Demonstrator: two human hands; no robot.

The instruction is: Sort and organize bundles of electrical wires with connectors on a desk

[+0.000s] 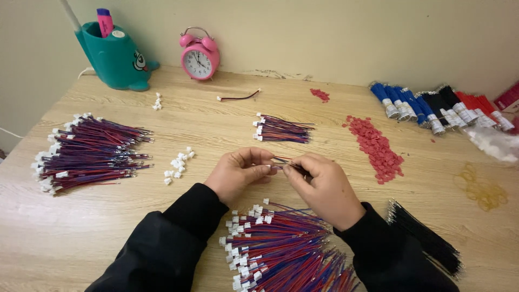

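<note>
Both hands meet above the middle of the wooden worktop (108, 227). The left hand (238, 173) and the right hand (324, 189) hold between them a thin red and blue wire lead (281, 160). The fingers of each hand are pressed together on this lead, the left ones at its left end, the right ones just beside them. Whether a connector sits on the end, I cannot tell, because the fingers cover it.

Just below the hands, near the person's black sleeves (178, 238), lies a big pile of red and blue leads with white connectors (281, 254). A second large pile of the same leads (89, 154) lies well to the left. A smaller bundle (281, 130) lies behind the hands. Between the left pile and the left hand there are loose white connector housings (177, 165).

To the right lies a strip of small red housings (376, 146), and behind it blue, black and red wire bundles (438, 108). A bundle of black wires (427, 238) lies beside the right sleeve, and yellow rubber bands (481, 189) are near the right edge. At the back wall stand a teal pen holder (116, 59) and a pink alarm clock (199, 57).
</note>
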